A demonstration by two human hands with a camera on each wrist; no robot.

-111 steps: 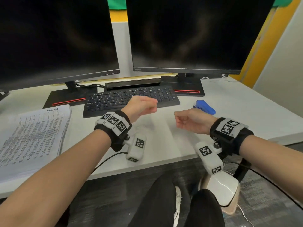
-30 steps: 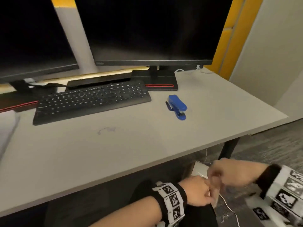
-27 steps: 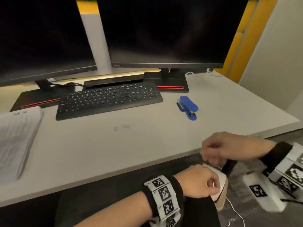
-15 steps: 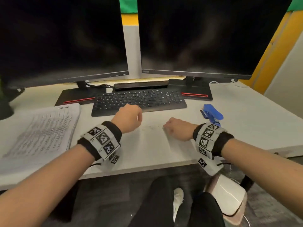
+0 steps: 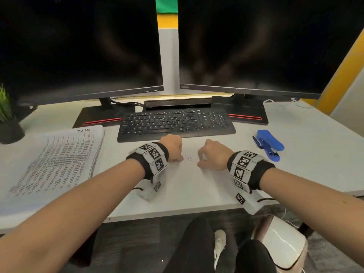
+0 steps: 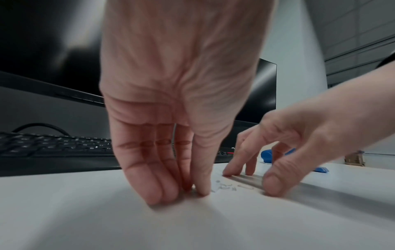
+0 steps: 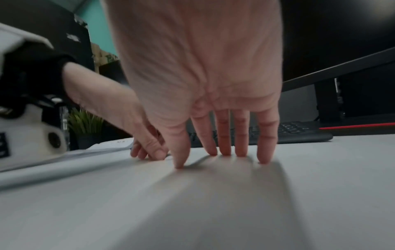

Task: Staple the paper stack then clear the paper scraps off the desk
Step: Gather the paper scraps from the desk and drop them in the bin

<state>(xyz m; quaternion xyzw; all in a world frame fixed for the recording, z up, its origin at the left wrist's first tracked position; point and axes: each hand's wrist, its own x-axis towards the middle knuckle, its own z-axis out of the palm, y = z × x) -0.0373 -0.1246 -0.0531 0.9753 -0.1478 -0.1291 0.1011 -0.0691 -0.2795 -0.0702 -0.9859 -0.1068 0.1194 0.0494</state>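
Firstly, from the head: left hand [image 5: 173,147] and right hand [image 5: 213,154] down on the counter [image 5: 197,190], knuckles up, just short of the keyboard [image 5: 175,123]. Paper scraps [image 5: 190,159] between the two, at 3 o'clock of the left and 9 o'clock of the right, scattered along the 9-to-3 line. Paper stack [image 5: 55,160] well off at 9 o'clock of the left hand, long axis roughly 7 to 1. Stapler [image 5: 268,143] at 2 o'clock of the right hand, apart from it. Counted: one stack, one stapler, one keyboard, two monitors.

Next, from the left wrist: fingers [image 6: 153,191] and thumb drawn narrow together, tips on the counter. Cannot tell whether a scrap sits pinched between them. Scraps just beside the thumb at 3 o'clock, a few pale slivers, perhaps four or five, too small for a sure count. Right hand's thumb close on their far side. Left hand nearer to most of them, by judgement; one longer sliver closer to the right.

Lastly, from the right wrist: fingers [image 7: 241,148] straight and fanned wide, tips pressing the counter, holding nothing. Scraps hidden here behind the thumb. Likely next: a pinch or inward sweep from both sides.
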